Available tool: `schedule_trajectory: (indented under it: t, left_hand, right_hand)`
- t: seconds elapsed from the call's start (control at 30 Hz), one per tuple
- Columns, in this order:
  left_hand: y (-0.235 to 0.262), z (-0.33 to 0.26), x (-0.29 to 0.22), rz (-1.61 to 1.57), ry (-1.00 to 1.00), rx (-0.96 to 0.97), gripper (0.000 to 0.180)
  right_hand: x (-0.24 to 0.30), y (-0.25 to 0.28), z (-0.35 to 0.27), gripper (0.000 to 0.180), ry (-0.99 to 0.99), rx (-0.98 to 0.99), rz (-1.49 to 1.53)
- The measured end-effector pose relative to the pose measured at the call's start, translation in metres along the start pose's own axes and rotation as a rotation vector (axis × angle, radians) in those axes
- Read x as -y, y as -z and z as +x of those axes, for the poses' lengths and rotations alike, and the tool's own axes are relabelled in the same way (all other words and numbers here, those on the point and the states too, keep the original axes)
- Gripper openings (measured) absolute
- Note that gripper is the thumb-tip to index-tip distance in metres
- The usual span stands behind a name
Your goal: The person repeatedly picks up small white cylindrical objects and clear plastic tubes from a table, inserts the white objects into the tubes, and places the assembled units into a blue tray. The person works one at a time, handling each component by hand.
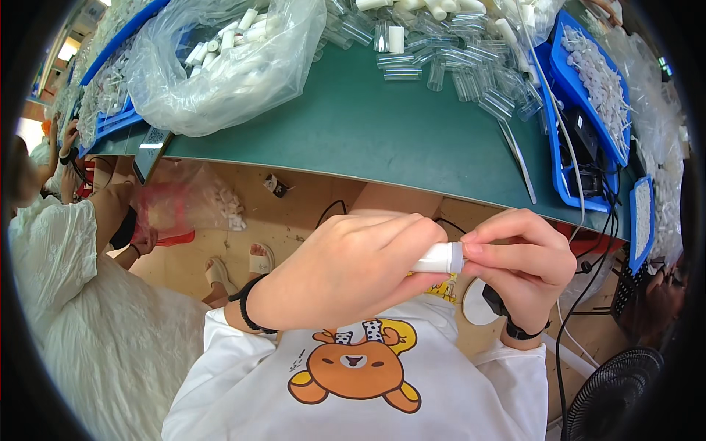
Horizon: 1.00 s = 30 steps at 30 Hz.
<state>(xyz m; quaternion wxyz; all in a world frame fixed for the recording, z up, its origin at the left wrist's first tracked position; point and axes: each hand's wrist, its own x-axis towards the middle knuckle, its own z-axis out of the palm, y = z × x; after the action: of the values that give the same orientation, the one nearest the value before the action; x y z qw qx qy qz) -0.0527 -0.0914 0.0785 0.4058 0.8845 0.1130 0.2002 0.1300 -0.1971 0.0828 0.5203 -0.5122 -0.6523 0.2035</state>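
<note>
A cylinder point(440, 259) is lying between the left hand point(353, 253), which is wrapping it, and the right hand point(526, 253), which is touching its right end. A table point(368, 140) is stretching ahead of both hands. Ahead and left of the left hand, a plastic bag point(213, 110) is sitting on it with loose cylinders point(228, 38) inside; a smartphone point(152, 149) is resting at the table's near edge. Tweezers point(519, 162) are lying ahead of the right hand; beyond them, hollow tubes point(471, 57) are heaping. A fan point(616, 397) is standing behind and right of the right hand.
</note>
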Motion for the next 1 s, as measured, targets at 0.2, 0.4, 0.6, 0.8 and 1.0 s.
schedule_trajectory:
  t: [0.2,0.4,0.6,0.8,1.0]
  left_hand:
    - [0.002,-0.001,-0.001,0.034,-0.043,0.071,0.029]
    - [-0.005,-0.005,-0.003,0.110,-0.093,0.124,0.042]
    - [-0.008,-0.003,0.001,-0.036,-0.094,0.174,0.038]
    - [-0.018,-0.003,0.003,-0.276,0.091,0.127,0.033]
    - [-0.015,-0.003,0.000,-0.887,0.425,0.150,0.028]
  right_hand:
    - [0.009,-0.002,-0.008,0.021,-0.094,-0.017,0.046]
    - [0.014,0.001,-0.007,0.020,-0.119,0.042,0.042]
    - [0.016,0.002,-0.007,0.020,-0.151,0.061,0.058]
    - [0.014,-0.001,-0.004,0.021,-0.147,-0.014,-0.081]
    - [0.011,0.014,0.009,0.021,-0.128,0.121,-0.033]
